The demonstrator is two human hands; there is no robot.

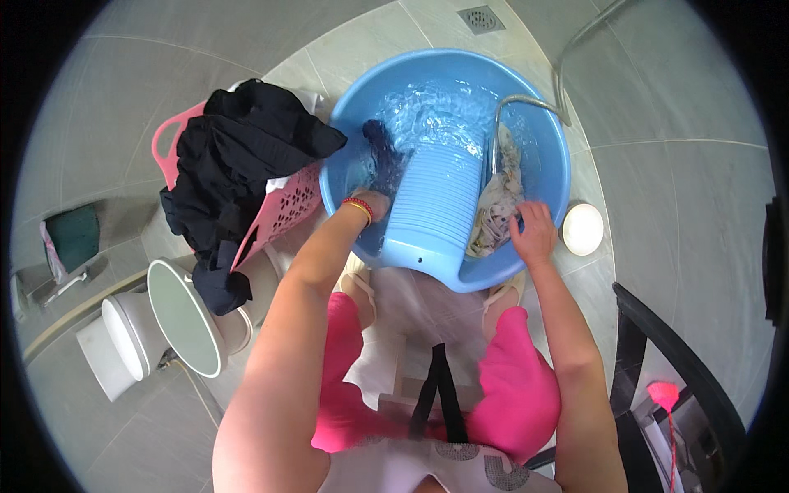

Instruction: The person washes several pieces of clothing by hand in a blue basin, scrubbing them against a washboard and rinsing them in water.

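A round blue tub (pixel 550 107) with water in it sits in front of me, and a ribbed blue washboard (pixel 431 201) leans inside it, its near end at the rim. My left hand (pixel 374 204), red and yellow bands at the wrist, reaches inside the tub's left side beside the washboard; its fingers are hard to make out. Just beyond it a dark navy cloth (pixel 380 152) lies in the water. My right hand (pixel 536 230) is at the right rim, fingers somewhat apart, thumb side near a pale patterned cloth (pixel 497 205) right of the washboard.
A metal hose (pixel 526 99) hangs over the far right rim into the tub. To the left, black clothes (pixel 238 140) overflow a pink basket (pixel 283 205). A white bowl (pixel 583 229) stands right of the tub; a floor drain (pixel 481 20) lies beyond. A black frame (pixel 682 353) is at lower right.
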